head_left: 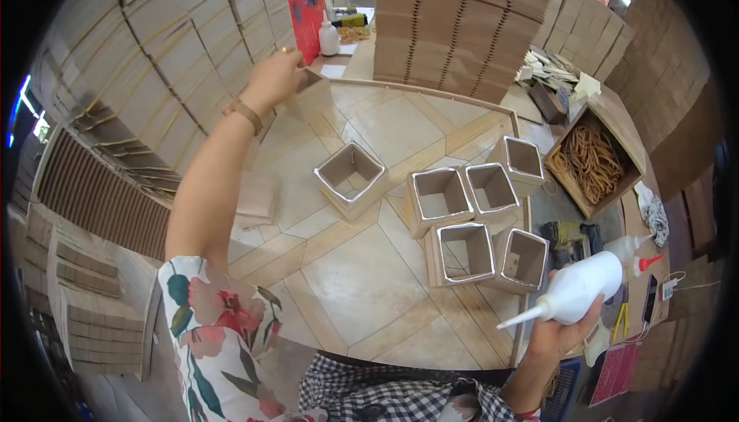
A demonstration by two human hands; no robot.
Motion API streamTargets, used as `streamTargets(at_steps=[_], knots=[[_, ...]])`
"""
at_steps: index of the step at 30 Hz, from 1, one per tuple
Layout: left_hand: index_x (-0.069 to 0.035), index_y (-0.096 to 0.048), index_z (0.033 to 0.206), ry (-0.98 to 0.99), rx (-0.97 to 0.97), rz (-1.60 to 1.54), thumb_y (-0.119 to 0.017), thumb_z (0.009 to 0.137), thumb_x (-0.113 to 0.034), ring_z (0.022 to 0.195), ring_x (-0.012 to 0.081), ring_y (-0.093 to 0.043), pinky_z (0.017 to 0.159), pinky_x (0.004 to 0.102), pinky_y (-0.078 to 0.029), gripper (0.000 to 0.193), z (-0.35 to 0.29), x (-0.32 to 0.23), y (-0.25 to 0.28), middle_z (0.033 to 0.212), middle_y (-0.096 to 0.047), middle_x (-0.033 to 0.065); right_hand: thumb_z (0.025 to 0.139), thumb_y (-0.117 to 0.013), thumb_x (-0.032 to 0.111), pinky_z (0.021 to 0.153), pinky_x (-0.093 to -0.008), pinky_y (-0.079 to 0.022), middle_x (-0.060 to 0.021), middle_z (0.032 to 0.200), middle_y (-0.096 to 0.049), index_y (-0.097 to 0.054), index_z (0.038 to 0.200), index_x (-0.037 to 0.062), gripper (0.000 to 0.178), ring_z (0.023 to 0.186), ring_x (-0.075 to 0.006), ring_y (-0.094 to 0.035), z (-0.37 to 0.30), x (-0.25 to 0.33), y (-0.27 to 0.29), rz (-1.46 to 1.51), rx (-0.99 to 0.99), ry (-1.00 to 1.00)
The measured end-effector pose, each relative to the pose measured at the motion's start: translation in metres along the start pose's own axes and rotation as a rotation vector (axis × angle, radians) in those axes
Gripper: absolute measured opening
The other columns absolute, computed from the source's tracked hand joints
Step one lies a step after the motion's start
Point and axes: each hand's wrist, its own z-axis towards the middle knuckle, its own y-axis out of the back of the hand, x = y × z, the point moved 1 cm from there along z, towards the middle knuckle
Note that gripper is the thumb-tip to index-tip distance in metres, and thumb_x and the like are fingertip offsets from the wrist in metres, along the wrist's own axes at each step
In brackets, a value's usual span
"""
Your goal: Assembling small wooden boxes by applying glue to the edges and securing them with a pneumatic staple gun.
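Note:
My left hand (273,79) reaches to the far left of the table and grips the rim of an open, square wooden box (314,98); its fingertips are partly hidden. In my right hand (567,337), at the lower right, is a white squeeze bottle (581,287) with a long nozzle that points left. A single wooden box (359,202) with white glue along its top rim stands in the middle. To its right stands a group of several such boxes (419,218), also with white lines on their rims. A flat, blurred wooden piece (255,200) lies beneath my left forearm.
Tall stacks of wooden pieces (454,29) rise behind the table (362,283), and banded stacks (177,45) crowd the left. At right sit a wooden bin of rubber bands (558,172) and a yellow-black power tool (570,233). Another white bottle (329,39) stands by a red box (305,18).

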Motion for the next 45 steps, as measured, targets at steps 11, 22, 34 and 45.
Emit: streamTargets(at_steps=[11,22,34,45], knots=[[0.0,-0.066,0.099,0.194,0.142,-0.101,-0.052,0.086,-0.022,0.098,0.0398,-0.059,0.088,0.046,-0.046,0.029,-0.009,0.043,-0.097,0.104,-0.062,0.0239,0.093,-0.056,0.036,0.083,-0.053,-0.054,-0.0187,0.126,-0.052,-0.035,0.139,0.0076,0.059,0.111,-0.0382,-0.053,-0.005,0.021,0.01,-0.168,0.23,-0.11],[0.001,-0.057,0.085,-0.088,-0.362,-0.389,-0.056,0.078,-0.002,0.081,0.0367,-0.057,0.073,0.0416,-0.046,0.008,-0.149,-0.111,0.118,0.082,-0.057,0.0163,0.091,-0.06,0.031,0.096,-0.0525,-0.045,-0.0211,0.133,-0.044,-0.034,0.14,0.0072,0.061,0.121,-0.0365,-0.046,-0.011,0.006,0.0,0.008,0.143,-0.159],[-0.007,-0.062,0.095,-0.359,0.114,-0.819,-0.07,0.073,-0.012,0.07,0.0199,-0.052,0.067,0.0328,-0.04,0.024,-0.341,-0.26,0.047,0.099,-0.06,0.0053,0.086,-0.061,0.037,0.098,-0.0573,-0.041,-0.0227,0.133,-0.044,-0.027,0.142,0.0046,0.073,0.117,-0.0393,-0.05,-0.042,0.026,0.01,-0.407,0.238,0.015],[-0.002,-0.018,0.146,0.007,0.438,-1.329,-0.087,0.055,-0.049,0.136,0.0376,-0.028,0.111,0.044,-0.024,0.123,-0.342,-0.243,0.005,0.147,-0.026,0.0226,0.077,-0.062,0.035,0.098,-0.0501,-0.041,-0.0258,0.127,-0.047,-0.026,0.14,-0.0027,0.082,0.113,-0.0394,-0.052,-0.059,0.038,0.039,-0.707,0.28,0.003]])
